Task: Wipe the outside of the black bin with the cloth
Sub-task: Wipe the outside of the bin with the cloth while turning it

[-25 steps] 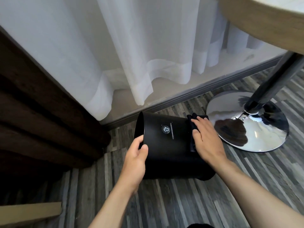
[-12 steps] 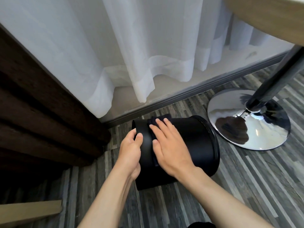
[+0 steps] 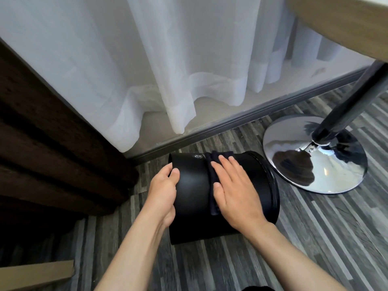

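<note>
The black bin [image 3: 191, 185] lies on its side on the striped grey floor, with a small white logo near its far edge. My left hand [image 3: 164, 187] grips the bin's left end, thumb on the wall. My right hand [image 3: 235, 190] lies flat on the bin's upper side, pressing a dark cloth [image 3: 212, 183] against it. The cloth shows as a folded strip at my fingertips and along my thumb; the rest is hidden under my palm.
A chrome table base [image 3: 315, 154] with a dark pole [image 3: 348, 103] stands just right of the bin, under a wooden tabletop [image 3: 346, 19]. White curtains [image 3: 168, 70] hang behind. Dark brown drapes [image 3: 42, 133] fill the left. A cardboard piece [image 3: 35, 274] lies at lower left.
The bin has been turned on the floor, its logo rolling to the far side. My right hand with the cloth slid left across the wall, then back a little towards the right.
</note>
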